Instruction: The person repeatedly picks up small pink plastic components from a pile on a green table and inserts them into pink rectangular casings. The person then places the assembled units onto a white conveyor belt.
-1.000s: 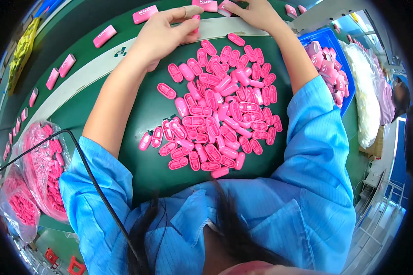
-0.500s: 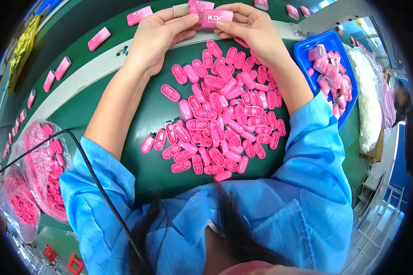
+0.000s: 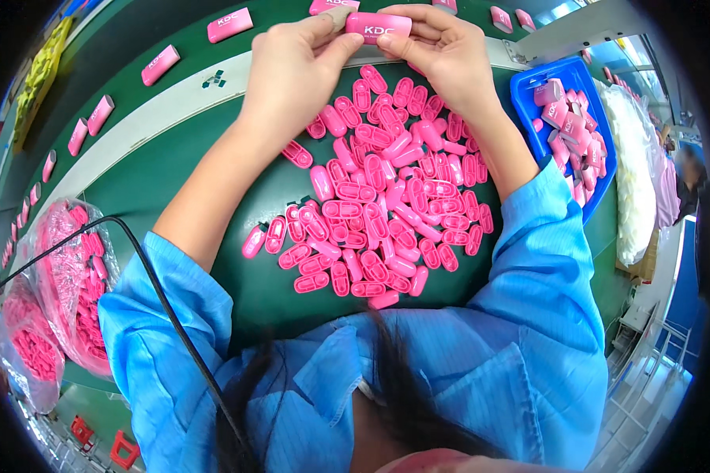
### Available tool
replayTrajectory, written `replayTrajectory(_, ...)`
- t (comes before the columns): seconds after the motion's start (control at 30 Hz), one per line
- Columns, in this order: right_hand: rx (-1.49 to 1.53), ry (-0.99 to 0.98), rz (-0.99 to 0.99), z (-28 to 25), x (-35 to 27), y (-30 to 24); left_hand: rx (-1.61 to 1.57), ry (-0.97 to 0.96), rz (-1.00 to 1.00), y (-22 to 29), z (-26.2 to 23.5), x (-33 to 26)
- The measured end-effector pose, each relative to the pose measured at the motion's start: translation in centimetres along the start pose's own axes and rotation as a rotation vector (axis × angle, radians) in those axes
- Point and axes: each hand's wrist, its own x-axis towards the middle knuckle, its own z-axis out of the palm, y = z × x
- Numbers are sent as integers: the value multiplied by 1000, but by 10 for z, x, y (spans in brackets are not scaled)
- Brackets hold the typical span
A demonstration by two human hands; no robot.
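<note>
At the top middle, a pink flat-sided casing (image 3: 377,28) with white print is held level between both hands. My left hand (image 3: 304,67), a beige cover on one finger, presses its left end with the thumb. My right hand (image 3: 450,59) pinches it from the right, thumb on the front face and fingers behind. Whether a cap sits in its left end is hidden by my fingers. Below my hands lies a heap of pink oval end caps (image 3: 375,229), some hollow side up, some rounded side up.
More pink casings (image 3: 160,65) lie spaced along the green belt (image 3: 134,91) beyond the pale rail (image 3: 158,110). A blue bin (image 3: 521,102) of casings stands at right. Clear bags (image 3: 75,292) of pink parts sit at left, with a black cable (image 3: 158,284) crossing my left sleeve.
My left hand has moved right and closed up against the left end of the casing, where a pink piece was visible in its fingers before. The casings on the belt have shifted left.
</note>
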Motion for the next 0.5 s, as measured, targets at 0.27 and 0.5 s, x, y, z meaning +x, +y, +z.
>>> replayTrajectory(0.27,-343,72,-86,0,13,-5,357,106,384,-9,13,6)
replayTrajectory(0.5,-669,201,63,-33,75,13,684,-265,106,19,-6,3)
